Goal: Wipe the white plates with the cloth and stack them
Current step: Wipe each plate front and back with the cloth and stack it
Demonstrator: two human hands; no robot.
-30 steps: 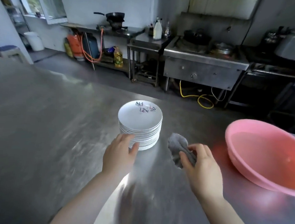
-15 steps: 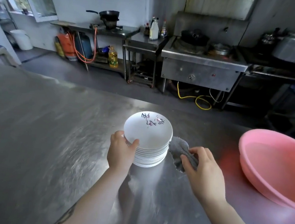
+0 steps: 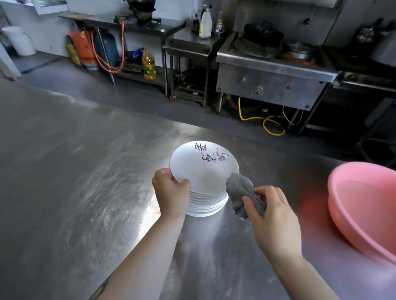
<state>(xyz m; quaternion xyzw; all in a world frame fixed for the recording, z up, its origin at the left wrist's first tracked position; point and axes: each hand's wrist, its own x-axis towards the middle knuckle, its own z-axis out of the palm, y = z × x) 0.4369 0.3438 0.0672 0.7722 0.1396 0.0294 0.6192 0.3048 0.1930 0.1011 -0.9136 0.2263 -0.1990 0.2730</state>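
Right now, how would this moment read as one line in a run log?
left hand grips top white plate of stack | right hand holds grey cloth at plate rim | pink plastic basin to the right

steel table, plate stack, pink basin

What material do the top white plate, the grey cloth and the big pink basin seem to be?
Top white plate: probably glazed ceramic or melamine; smooth, glossy, printed motif. Grey cloth: soft woven or terry fabric; fuzzy, crumpled. Big pink basin: likely plastic; thin, even-coloured wall with a rolled rim.
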